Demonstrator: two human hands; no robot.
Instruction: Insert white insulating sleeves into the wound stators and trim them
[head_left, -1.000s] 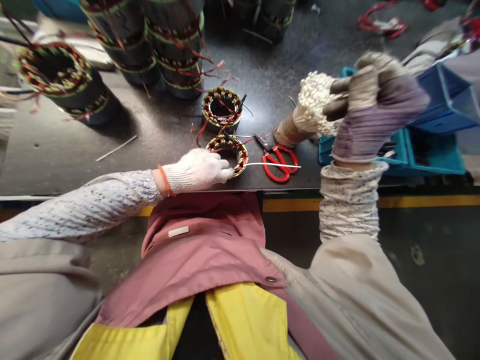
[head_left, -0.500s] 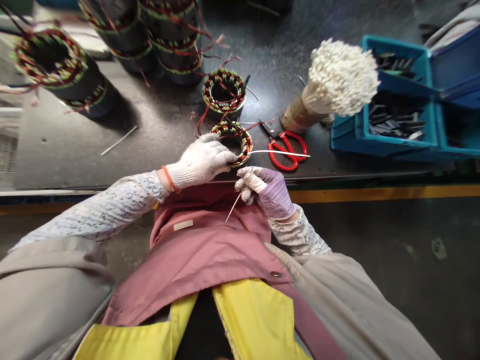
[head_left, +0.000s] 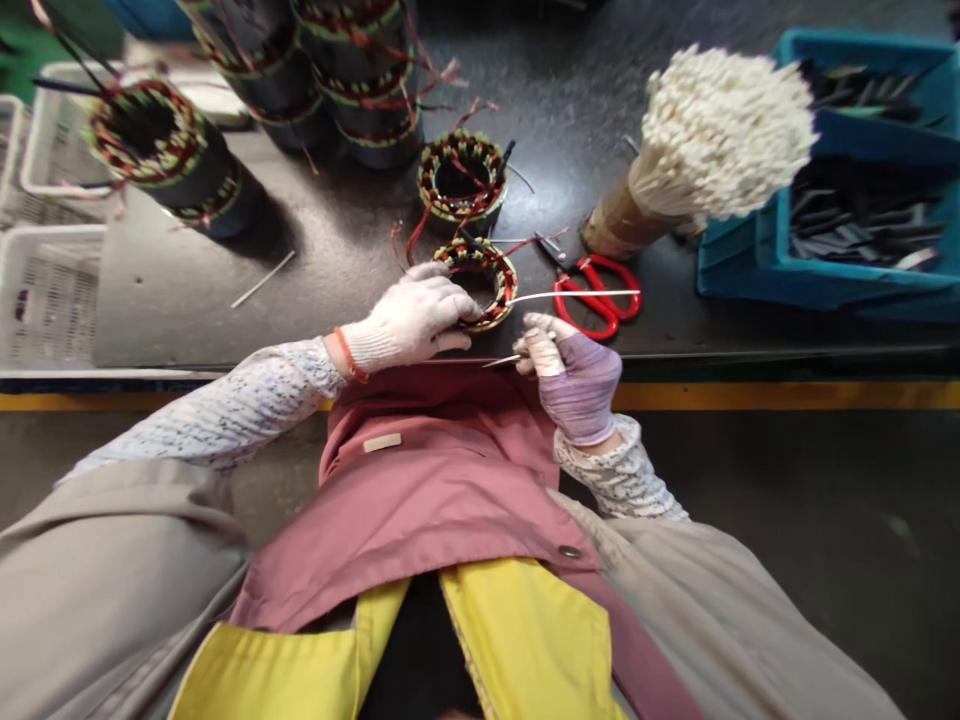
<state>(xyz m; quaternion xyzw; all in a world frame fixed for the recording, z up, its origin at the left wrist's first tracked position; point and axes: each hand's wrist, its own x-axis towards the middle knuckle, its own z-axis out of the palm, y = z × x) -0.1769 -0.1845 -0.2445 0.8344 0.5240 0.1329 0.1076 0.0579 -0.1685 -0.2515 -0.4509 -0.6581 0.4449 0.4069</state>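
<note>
No legible text, label, brand, number or sign is discerned in this view. A small cream tag (head_left: 382,442) is seen stitched to the pink smock (head_left: 442,510), but no characters can be made out on it.
</note>
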